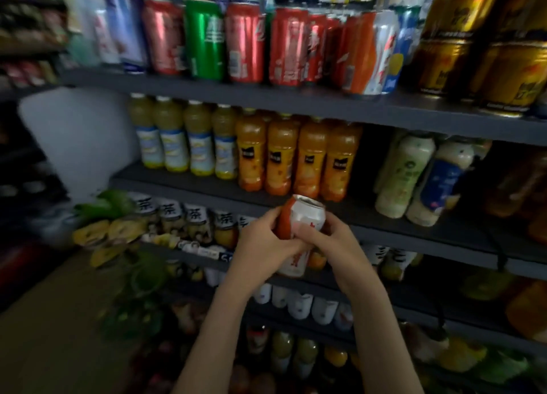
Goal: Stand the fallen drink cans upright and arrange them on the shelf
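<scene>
A: Where is the can (306, 217) at this moment?
B: Both hands hold it in the air, in front of the shelves. It is white with an orange side, and it is almost upright, the top leaning only a little to the right.
A: How does the left hand (260, 240) hold it?
B: Its fingers are curled round the orange side, at the middle of the can. The hand is closed on it, not flat.
A: And the right hand (333, 241)?
B: The same on the white side. The fingers wrap the can, and the thumb lies on the front. The two hands touch each other there, so the lower part of the can shows only under them.
A: What is behind it?
B: The top of the can is just before a row of orange juice bottles (296, 157). Higher up, on the top shelf (207, 90), red, green and orange cans (245, 41) stand in a row. The picture is blurred, so I cannot tell if every one stands straight
</scene>
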Demonstrator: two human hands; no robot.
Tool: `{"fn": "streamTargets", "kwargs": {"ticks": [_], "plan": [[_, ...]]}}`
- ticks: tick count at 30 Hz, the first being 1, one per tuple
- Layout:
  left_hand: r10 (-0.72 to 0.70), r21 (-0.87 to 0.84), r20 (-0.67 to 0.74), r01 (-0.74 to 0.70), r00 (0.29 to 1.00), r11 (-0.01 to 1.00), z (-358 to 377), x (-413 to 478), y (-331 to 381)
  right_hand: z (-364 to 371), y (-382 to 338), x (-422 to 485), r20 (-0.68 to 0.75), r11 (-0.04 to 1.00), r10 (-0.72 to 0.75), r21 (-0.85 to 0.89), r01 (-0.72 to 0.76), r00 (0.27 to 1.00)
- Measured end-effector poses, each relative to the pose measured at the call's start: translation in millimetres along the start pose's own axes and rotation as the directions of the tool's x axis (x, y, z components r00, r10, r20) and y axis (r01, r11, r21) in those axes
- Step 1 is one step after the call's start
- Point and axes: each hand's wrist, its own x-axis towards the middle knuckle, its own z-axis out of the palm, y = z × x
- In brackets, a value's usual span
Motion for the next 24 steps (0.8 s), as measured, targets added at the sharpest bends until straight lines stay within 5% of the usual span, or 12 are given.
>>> {"fn": "streamTargets", "kwargs": {"ticks": [9, 24], "plan": [[-0.064, -0.023, -0.122, 0.061, 0.991, 0.998, -83, -34, -37, 98, 3, 5, 0.163, 1.0, 0.002, -0.018, 0.001, 0.987], [0.05, -0.08, -0.174, -0.065, 0.983, 0.995, -280, 14, -86, 294, -33, 84, 0.11, 0.989, -0.131, 0.076, 0.123, 0.985]]}}
